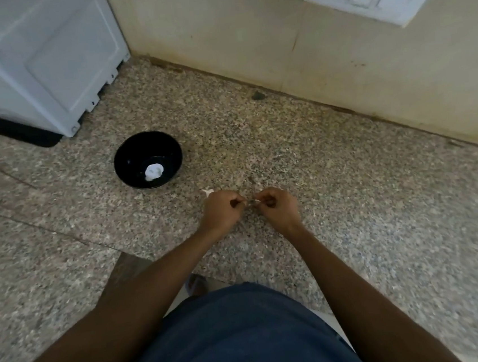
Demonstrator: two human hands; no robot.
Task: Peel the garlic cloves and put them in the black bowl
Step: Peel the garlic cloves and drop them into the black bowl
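- Garlic clove pinched between left hand and right hand, low over counter.
- Black bowl lies far-left; left hand nearer it.

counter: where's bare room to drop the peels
Bare granite counter stretches right of the right hand to the wall, and also behind both hands. Left is tighter: the black bowl and a peel scrap sit by the left hand.
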